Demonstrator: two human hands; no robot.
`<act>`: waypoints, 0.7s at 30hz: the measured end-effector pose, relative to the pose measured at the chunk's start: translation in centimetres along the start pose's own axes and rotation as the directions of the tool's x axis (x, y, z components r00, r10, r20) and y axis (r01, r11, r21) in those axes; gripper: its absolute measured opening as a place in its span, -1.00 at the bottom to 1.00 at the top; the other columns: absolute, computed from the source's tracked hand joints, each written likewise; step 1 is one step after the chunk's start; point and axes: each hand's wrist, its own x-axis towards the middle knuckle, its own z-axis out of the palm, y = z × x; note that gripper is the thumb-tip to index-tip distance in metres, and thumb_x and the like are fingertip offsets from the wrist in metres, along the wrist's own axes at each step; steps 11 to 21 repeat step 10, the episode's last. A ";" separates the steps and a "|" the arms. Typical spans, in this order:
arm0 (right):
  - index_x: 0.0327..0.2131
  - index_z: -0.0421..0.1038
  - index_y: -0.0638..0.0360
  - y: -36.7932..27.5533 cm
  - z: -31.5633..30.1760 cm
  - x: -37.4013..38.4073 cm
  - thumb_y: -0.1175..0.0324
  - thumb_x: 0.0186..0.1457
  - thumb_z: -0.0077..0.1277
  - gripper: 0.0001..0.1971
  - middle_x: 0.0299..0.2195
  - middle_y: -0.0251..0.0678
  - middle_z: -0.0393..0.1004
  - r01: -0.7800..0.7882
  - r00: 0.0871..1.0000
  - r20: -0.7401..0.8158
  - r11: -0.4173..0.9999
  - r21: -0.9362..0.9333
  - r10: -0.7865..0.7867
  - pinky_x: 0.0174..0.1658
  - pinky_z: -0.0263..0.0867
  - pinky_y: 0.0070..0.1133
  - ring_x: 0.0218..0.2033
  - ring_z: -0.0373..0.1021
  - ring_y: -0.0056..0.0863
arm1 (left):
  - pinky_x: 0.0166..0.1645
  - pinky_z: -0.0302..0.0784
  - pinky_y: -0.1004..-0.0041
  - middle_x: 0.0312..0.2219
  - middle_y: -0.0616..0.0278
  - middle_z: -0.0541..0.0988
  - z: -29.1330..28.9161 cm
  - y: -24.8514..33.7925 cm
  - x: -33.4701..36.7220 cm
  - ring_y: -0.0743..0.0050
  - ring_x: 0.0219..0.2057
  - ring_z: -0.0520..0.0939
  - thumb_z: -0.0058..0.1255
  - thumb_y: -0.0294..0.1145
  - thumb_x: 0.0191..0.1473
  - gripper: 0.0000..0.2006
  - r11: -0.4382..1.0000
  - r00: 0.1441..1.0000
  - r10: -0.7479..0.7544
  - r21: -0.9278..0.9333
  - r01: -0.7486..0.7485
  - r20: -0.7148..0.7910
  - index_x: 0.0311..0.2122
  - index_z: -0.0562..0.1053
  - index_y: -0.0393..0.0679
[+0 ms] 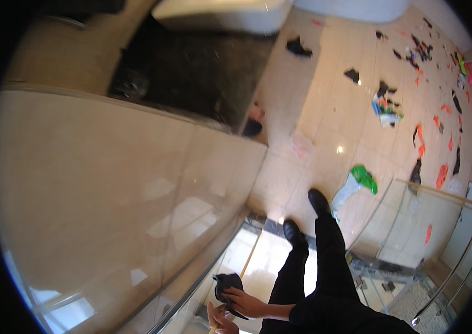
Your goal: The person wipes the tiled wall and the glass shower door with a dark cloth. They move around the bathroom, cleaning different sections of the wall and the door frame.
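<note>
At the bottom of the head view, my right hand [245,304] is closed on a dark, limp, cloth-like piece [226,283]. The piece lies over a thin yellow-gold strip [250,253] that runs along clear glass. Just below it, my left hand [223,321] curls at the same strip, its fingers partly hidden, with the thumb side against it. The two hands are close together. What lies under the dark piece is hidden.
A green and white crumpled bag [364,179] lies by my shoes. Torn black, orange and coloured scraps [386,106] litter the tiled floor. A glass panel [380,234] and a metal handle [458,261] stand right. A glossy beige wall [108,183] fills the left.
</note>
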 end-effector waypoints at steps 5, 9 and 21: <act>0.29 0.36 0.11 -1.2 -3.7 0.5 0.11 0.45 -0.08 -0.53 0.11 -0.21 0.50 -0.482 0.840 0.411 0.835 0.264 0.355 0.22 0.27 -0.46 0.11 0.42 -0.37 | -0.09 0.65 0.34 -0.09 -0.05 0.65 2.1 7.2 0.5 0.15 -0.18 0.69 -0.19 -0.28 0.44 -0.55 0.994 0.990 -0.078 0.062 0.086 -0.121 0.32 0.33 -0.28; 0.32 0.33 0.15 -7.3 -7.0 -0.2 0.10 0.46 -0.10 -0.50 0.14 -0.29 0.50 -0.423 0.859 0.399 0.884 0.200 0.321 0.24 0.22 -0.53 0.12 0.37 -0.54 | -0.20 0.64 0.34 -0.15 0.07 0.68 3.2 2.4 1.0 0.27 -0.28 0.71 -0.21 -0.27 0.46 -0.54 0.991 0.991 0.011 0.132 0.007 -0.130 0.35 0.30 -0.23; 0.32 0.32 0.18 -10.1 -8.4 0.0 0.14 0.46 -0.08 -0.51 0.15 -0.30 0.50 -0.414 0.848 0.423 0.898 0.150 0.320 0.28 0.18 -0.54 0.15 0.35 -0.54 | -0.25 0.61 0.35 -0.23 0.15 0.70 3.7 0.1 1.6 0.38 -0.31 0.70 -0.20 -0.25 0.46 -0.52 0.999 0.993 -0.034 0.008 0.035 -0.111 0.38 0.25 -0.21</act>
